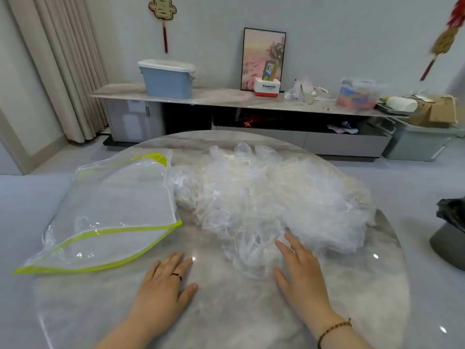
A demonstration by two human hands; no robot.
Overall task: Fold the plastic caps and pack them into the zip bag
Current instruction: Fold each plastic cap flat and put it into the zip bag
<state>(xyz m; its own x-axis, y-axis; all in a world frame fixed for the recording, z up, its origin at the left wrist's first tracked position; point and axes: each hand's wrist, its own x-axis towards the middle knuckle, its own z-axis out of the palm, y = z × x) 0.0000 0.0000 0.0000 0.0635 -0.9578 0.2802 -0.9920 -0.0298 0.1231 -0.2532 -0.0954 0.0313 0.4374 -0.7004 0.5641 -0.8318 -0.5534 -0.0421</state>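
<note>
1. Zip bag (113, 212): one, clear, yellow-green trim, lying left on table (226, 311).
2. Plastic caps (264, 197): one crumpled heap (count untellable), just right of bag.
3. Hands: two, flat, fingers spread, gripping nothing; left hand (163, 285) on bare tabletop, right hand (302, 275) touching heap's near edge.

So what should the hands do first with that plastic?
Probably the right hand should pinch the nearest cap at the edge of the pile and draw it onto the bare table. It touches that edge, the left hand lies flat holding nothing, no cap is folded yet, and the zip bag lies beside it.
</note>
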